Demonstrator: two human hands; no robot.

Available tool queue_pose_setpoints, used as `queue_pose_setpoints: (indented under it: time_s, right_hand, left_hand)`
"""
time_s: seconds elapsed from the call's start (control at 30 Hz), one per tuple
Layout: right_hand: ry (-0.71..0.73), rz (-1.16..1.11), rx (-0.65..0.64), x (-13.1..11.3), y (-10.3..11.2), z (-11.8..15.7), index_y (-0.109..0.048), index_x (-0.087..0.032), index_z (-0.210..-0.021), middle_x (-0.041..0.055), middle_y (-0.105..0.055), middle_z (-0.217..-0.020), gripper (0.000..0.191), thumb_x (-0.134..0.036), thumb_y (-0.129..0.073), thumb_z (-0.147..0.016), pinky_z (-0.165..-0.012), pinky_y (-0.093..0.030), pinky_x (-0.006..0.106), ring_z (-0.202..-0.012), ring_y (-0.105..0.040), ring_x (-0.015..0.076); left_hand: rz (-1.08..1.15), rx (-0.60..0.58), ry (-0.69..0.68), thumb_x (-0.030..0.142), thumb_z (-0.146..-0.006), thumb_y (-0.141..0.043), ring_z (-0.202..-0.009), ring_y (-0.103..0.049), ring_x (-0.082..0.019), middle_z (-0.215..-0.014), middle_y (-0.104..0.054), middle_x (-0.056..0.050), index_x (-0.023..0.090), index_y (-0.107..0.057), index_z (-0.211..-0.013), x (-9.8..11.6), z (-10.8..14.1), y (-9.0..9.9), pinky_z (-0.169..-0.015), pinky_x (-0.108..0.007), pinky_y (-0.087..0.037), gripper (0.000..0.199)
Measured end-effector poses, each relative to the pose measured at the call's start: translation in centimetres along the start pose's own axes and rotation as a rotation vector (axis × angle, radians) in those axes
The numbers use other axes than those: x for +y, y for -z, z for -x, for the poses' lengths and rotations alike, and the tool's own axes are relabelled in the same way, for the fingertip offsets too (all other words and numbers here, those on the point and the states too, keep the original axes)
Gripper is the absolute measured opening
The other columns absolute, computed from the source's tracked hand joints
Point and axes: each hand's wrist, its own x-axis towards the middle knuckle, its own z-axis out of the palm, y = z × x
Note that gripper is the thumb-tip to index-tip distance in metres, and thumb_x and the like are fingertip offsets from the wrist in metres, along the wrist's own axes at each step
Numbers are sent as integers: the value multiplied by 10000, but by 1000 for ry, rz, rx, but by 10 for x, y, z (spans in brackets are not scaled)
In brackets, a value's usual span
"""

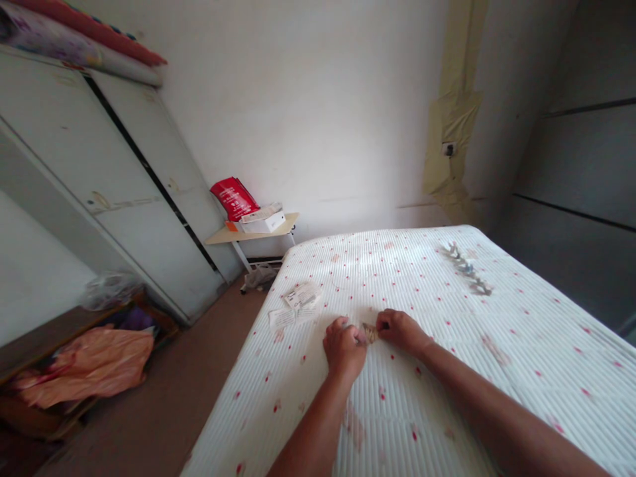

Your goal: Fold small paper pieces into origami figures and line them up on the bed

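Over the middle of the bed, my left hand (344, 346) and my right hand (401, 328) are close together, fingers curled in pinches. Between them shows a small piece of printed paper (370, 332), brownish and apparently folded; both hands grip it from opposite sides. My fingers cover much of it, so its full shape is hidden. Left of my hands lie loose pieces of newspaper (301, 295), flat on the cover. Farther off at the right, a row of small grey folded-looking paper pieces (466, 267) rests on the bed.
A white ribbed cover with red dots (412, 397) spreads over the bed. Beyond its far left corner stands a small table (218, 236) with a red bag (234, 197) and a white box (264, 221). Cabinets (129, 172) line the left; orange cloth (94, 364) lies below.
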Motion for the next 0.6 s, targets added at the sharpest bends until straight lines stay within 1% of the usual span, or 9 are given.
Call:
queue_pose_setpoints:
  time_s: [0.13, 0.37, 0.6]
  right_hand:
    - [-7, 5, -5, 0, 0, 0, -632, -168, -670, 24, -614, -730, 154, -94, -501, -640, -613, -365, 193, -675, -542, 122]
    - [-13, 11, -9, -2, 1, 1, -630, -170, -671, 23, -611, -734, 152, -95, -499, -649, -615, -367, 192, -678, -544, 122]
    - [-15, 7, -18, -3, 3, 1, -629, -175, -668, 18, -615, -738, 153, -89, -504, -647, -614, -372, 190, -675, -545, 121]
  left_hand:
    - [-12, -23, 9, 153, -665, -595, -1111, -436, -184, -1185, -516, 18, 256, -651, -674, -5, 1, 2, -902, -312, -340, 117]
    - [-20, -43, 20, 150, -660, -605, -1128, -423, -184, -1187, -506, 18, 256, -656, -706, -9, 2, 5, -917, -311, -331, 126]
    - [-28, -55, 20, 113, -651, -608, -1133, -420, -164, -1195, -506, 26, 256, -663, -722, -12, 3, 8, -928, -283, -319, 169]
